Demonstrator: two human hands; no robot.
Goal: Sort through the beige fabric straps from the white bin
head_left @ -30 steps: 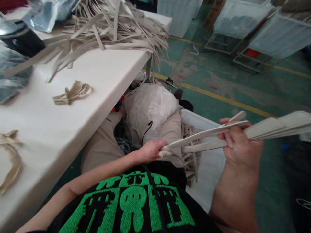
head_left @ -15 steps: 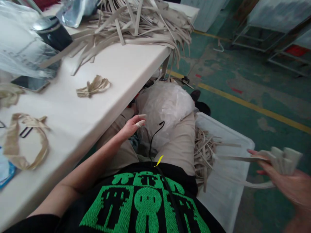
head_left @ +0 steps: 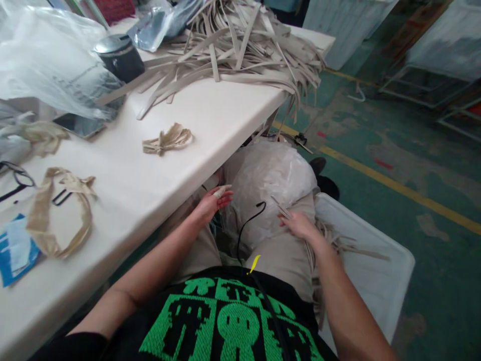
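Observation:
My left hand point(head_left: 212, 204) is over my lap, beside the table edge. Its fingers are stretched out with nothing seen in them, and white wrapping covers fingertips. Across from it, above my thigh, my right hand point(head_left: 298, 224) is closed on beige fabric strips point(head_left: 281, 206); their ends poke out towards the left, and more length trails below the wrist. Between the hands a crumpled clear plastic bag point(head_left: 276, 170) rests on my lap. To the right stands a white plastic bin point(head_left: 379, 286) with loose beige strips point(head_left: 340, 240) in it, partly hidden by my right arm.
On the white table point(head_left: 124, 185) lie a big heap of beige strips point(head_left: 240, 50), a tied fabric bundle point(head_left: 169, 139), a fabric headband point(head_left: 37, 220), a phone point(head_left: 80, 125), a dark lidded pot point(head_left: 120, 57) and glasses point(head_left: 17, 180). A black cord point(head_left: 240, 233) hangs over my lap.
My right hand has swung from the far right, beyond the bin, in to my lap, still holding strips. My left hand stays by the table edge. The view has shifted slightly left.

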